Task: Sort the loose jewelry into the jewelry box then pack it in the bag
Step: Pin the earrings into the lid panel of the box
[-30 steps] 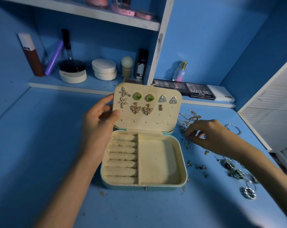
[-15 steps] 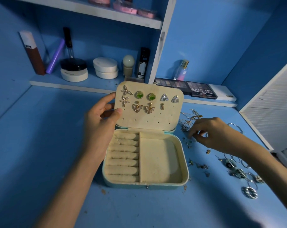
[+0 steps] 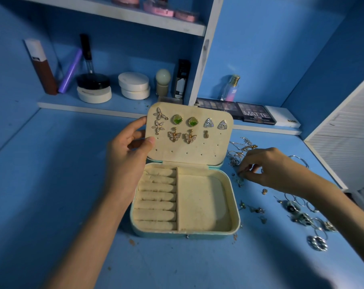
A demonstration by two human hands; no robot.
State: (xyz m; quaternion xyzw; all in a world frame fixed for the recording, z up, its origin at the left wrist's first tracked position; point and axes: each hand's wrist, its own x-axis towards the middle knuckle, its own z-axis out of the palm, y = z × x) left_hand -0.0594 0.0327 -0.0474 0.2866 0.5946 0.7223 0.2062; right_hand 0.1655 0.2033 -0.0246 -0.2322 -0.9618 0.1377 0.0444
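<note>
Jewelry box [image 3: 177,235] sitting open mid-tabletop [image 3: 62,184], its lid [image 3: 189,152] standing upright behind the base. Left hand [image 3: 129,161] gripping the lid's left edge: thumb pressing on the inner face, fingers [image 3: 138,123] curling round the back. Lid panel carrying pinned earrings: flower pair [image 3: 160,114], green studs [image 3: 177,119], triangle studs [image 3: 209,123], butterfly pair [image 3: 174,136], one pineapple stud [image 3: 206,134]. Base showing ring rolls [image 3: 156,197] on the left, a plain compartment on the right.

Right hand [image 3: 275,170] reaching into the loose jewelry just right of the box, thumb and forefinger closing on a small piece [image 3: 240,174], too tiny to identify. Chain tangle [image 3: 242,144] lying just behind that hand; rings [image 3: 317,243] lying further right on the tabletop, well apart from the box. Eyeshadow palette [image 3: 256,115] and perfume bottle [image 3: 231,88] resting on the low shelf behind
</note>
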